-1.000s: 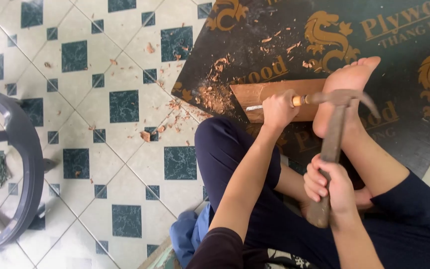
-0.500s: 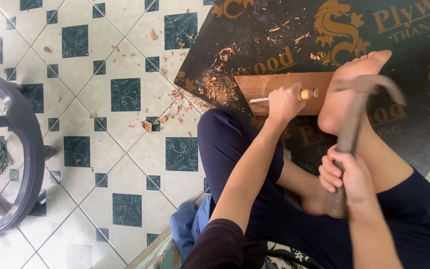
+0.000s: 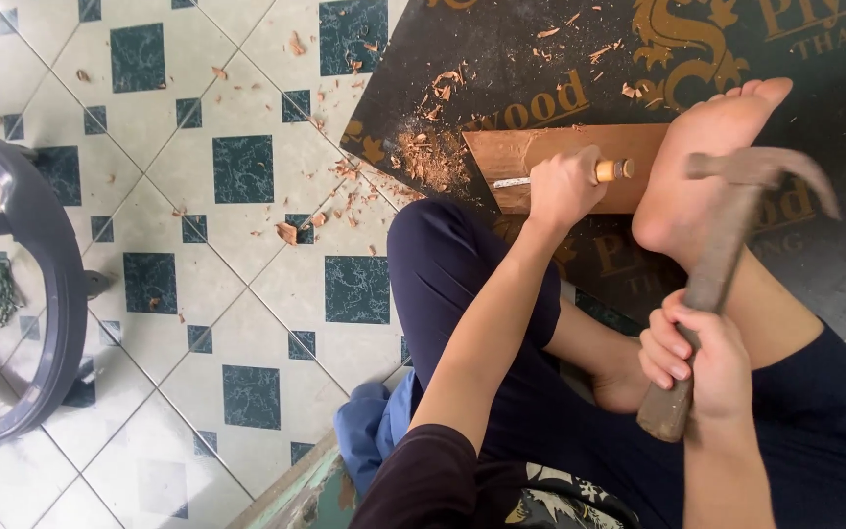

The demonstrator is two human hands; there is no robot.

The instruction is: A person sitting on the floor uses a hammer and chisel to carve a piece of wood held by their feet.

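on the dark printed board (image 3: 540, 59) lying on the tiled floor (image 3: 198, 294), a brown wood block (image 3: 531, 157) sits pinned under a bare foot (image 3: 707, 167). the left hand (image 3: 562, 186) is wrapped around a chisel (image 3: 611, 170) whose blade rests on the block, while the right hand (image 3: 697, 358) grips a hammer (image 3: 727, 255) raised above it. wood chips (image 3: 423, 157) lie scattered just beside the block.

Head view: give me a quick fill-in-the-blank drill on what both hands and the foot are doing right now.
1. The right hand grips the wooden handle of a ____.
2. The left hand holds a chisel against the wooden ____, which lies on a dark sheet.
3. A bare ____ presses down on that wood's right end.
4. Wood ____ lie scattered on the tiled floor.

Missing words: hammer; board; foot; chips
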